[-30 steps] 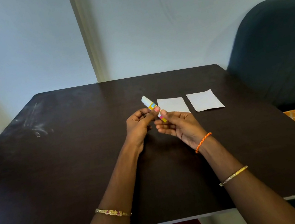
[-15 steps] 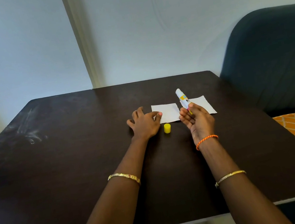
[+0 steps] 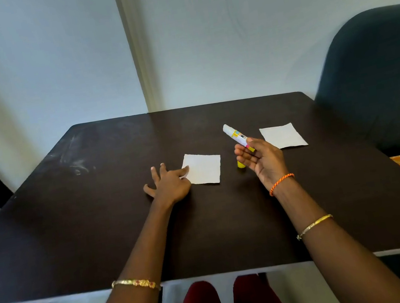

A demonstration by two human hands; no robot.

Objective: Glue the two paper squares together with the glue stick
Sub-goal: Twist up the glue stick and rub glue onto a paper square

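Dark brown and faintly smudged at its far left, the worktop [image 3: 99,222] carries 2 white paper squares, and we see them lying well apart. The nearer paper square [image 3: 203,168] lies flat around the middle of the worktop, slightly turned. Our left hand [image 3: 169,183] lies palm down beside it with its fingers [image 3: 155,171] spread and straight, and the forefinger and thumb touch the square's left edge; nothing is gripped. The second paper square [image 3: 283,136] lies farther back and to the right, flat and untouched.

Between the 2 squares our right hand [image 3: 261,159] is raised above the worktop, palm turned up and to the left. Its thumb and curled fingers pinch the lower end of the glue stick [image 3: 236,135], which slants up and to the left, its white end pointing away from us. Just below the hand a small yellow cap [image 3: 240,164] stands on the worktop, partly hidden by the fingers.

Each forearm wears 1 gold bangle, and an orange thread band [image 3: 280,183] circles the right wrist. A dark chair [image 3: 381,79] stands at the worktop's right side.
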